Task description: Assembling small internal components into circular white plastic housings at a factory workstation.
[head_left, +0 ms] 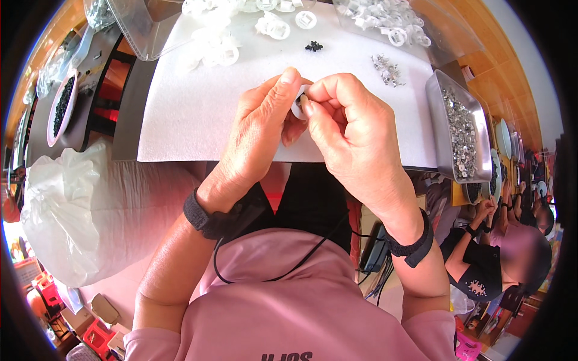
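My left hand [256,123] grips a small white round plastic part [295,111] above the near half of the white foam sheet [186,114]. Thumb and forefinger of my right hand [361,126] are pinched together at the part's face, where something small and dark shows. What those right fingertips hold is too small to make out. Beyond my hands lies a little cluster of black pieces [313,46]. Farther right, tiny silvery metal pieces [388,71] are scattered. Several matching white plastic parts [274,26] lie loose along the far side.
A metal tray [444,141] of small metal pieces stands at the right edge. Clear bins [141,36] are at the back. On the left are a pink-rimmed dish [73,96] of black pieces and a large white plastic bag [78,222]. A co-worker [481,259] sits at right.
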Tool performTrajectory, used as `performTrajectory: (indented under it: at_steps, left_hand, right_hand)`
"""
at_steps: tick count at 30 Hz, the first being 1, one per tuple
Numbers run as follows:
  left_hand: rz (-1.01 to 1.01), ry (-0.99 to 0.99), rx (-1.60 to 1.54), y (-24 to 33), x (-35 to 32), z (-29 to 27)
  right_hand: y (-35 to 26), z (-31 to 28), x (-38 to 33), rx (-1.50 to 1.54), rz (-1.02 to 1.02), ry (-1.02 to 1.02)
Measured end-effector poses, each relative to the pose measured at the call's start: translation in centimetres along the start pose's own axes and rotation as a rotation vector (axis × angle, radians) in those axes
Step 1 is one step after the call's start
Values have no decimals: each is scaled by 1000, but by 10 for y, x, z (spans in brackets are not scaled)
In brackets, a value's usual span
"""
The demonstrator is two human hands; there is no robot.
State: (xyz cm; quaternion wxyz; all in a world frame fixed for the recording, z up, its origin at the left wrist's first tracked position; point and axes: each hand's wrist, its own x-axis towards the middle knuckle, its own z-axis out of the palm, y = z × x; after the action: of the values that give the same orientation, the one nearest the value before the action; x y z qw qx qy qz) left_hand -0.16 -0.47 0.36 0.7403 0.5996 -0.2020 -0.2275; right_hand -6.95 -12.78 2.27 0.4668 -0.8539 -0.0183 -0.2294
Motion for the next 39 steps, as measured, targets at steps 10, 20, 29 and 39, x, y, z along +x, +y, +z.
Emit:
performTrajectory:
  at_steps: [10, 20, 29, 39]
  left_hand:
    - [-24, 12, -19, 5, -6, 4]
    - [-10, 59, 18, 5, -6, 8]
    - [71, 62, -5, -1, -5, 7]
    - [60, 89, 43, 2, -5, 6]
  right_hand:
    - [-3, 12, -5, 8, -64, 81]
    - [0, 11, -3, 1, -93, 83]
    - [-1, 16, -4, 107, -26, 52]
    - [-1, 13, -3, 100, -43, 68]
